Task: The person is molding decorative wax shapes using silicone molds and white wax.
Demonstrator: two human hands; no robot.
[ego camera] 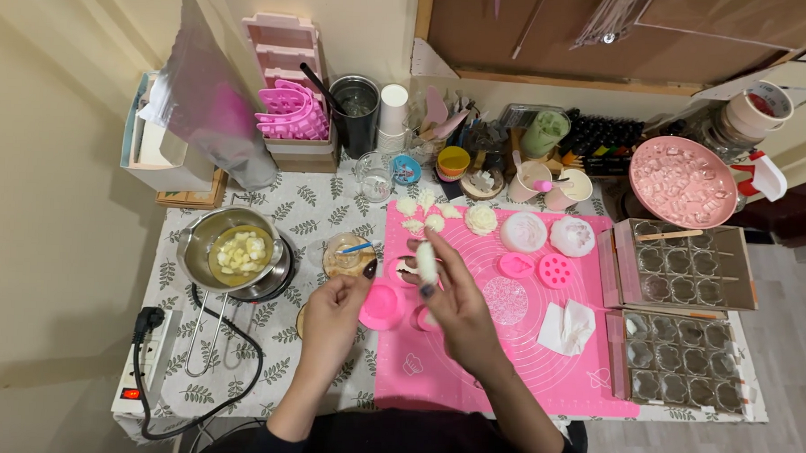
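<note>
- The right hand (458, 313) pinched a small white moulded piece (427, 261) in its fingertips, lifted just above the pink mat (505, 364).
- The left hand (333, 318) had its grip closed on the edge of a round pink mould (384, 306), which sat at the mat's left border.
- Other white pieces (430, 214) lay in a cluster at the top of the mat, well apart from the hands.
- The white piece looked soft and finely shaped, so too hard a pinch could likely dent or snap it.
- A metal pot (232, 256) with pale chunks sat near the left forearm on the worktop (314, 214), with its cord (229, 354) trailing by; a careless elbow could knock the pot or snag the cord.
- A small glass dish (348, 254) with a blue stick stood just beyond the left hand and could tip if brushed.
</note>
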